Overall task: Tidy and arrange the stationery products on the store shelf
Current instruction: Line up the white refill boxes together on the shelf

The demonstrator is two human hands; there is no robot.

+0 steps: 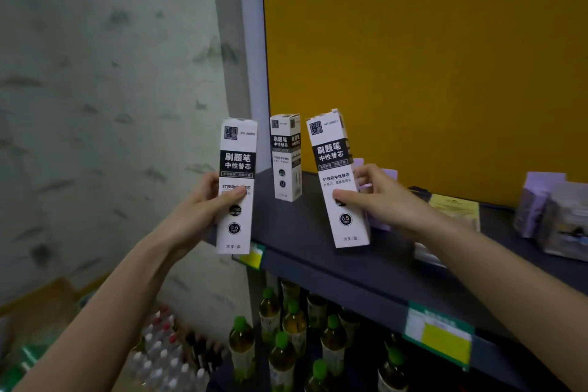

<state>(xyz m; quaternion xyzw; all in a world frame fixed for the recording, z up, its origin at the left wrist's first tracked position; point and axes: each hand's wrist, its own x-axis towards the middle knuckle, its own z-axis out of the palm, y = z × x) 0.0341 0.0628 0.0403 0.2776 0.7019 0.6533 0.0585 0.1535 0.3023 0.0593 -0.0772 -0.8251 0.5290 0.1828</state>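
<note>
My left hand [203, 200] grips a tall white and black refill box [237, 165], held upright in the air just off the left end of the dark shelf [318, 232]. My right hand [375, 197] holds a second, identical refill box [334, 162], tilted slightly left with its base at the shelf surface. A third refill box [285, 156] stands upright by itself near the shelf's back left corner, between the two held boxes.
Purple packets [537, 200] and a yellowish flat pack [455, 208] lie on the shelf to the right. An orange back panel [445, 57] rises behind. Green-capped bottles [286, 344] fill the shelf below, price tags [440, 336] line the edge, and bottles [159, 356] stand on the floor at left.
</note>
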